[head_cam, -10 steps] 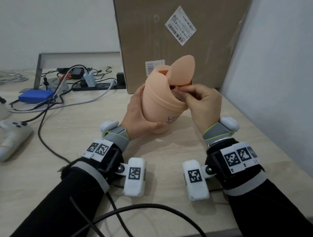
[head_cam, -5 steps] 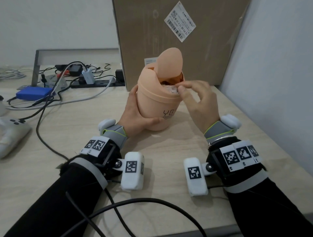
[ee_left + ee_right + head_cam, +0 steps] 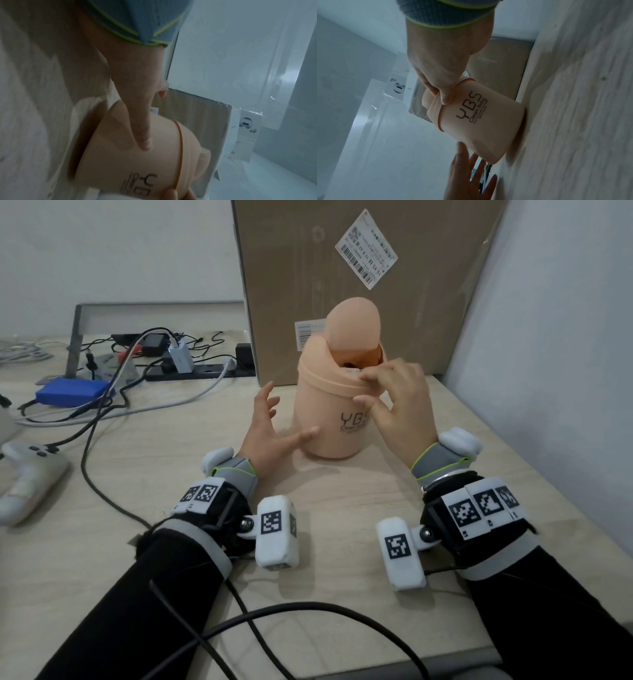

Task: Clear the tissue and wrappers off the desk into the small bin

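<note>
The small peach bin (image 3: 329, 419) stands upright on the desk in front of a cardboard box, its flap lid (image 3: 354, 326) tipped up. Something orange (image 3: 375, 358) shows inside the opening. My left hand (image 3: 281, 419) hovers just left of the bin with fingers spread, the thumb close to the bin's lower side. My right hand (image 3: 380, 392) is at the bin's rim, thumb on the front band and fingertips curled over the edge of the opening. The right wrist view shows the same pinch on the bin (image 3: 479, 119). No loose tissue or wrapper shows on the desk.
A tall cardboard box (image 3: 359, 268) stands right behind the bin, and a grey wall (image 3: 548, 371) runs along the right. A power strip with cables (image 3: 191, 368), a blue box (image 3: 72, 395) and a white controller (image 3: 27, 474) lie to the left. A black cable (image 3: 274, 611) loops near the front edge.
The bin went from tilted in my left hand to standing upright. My left hand let go of it and spread open. My right hand's fingers came out of the opening to the rim.
</note>
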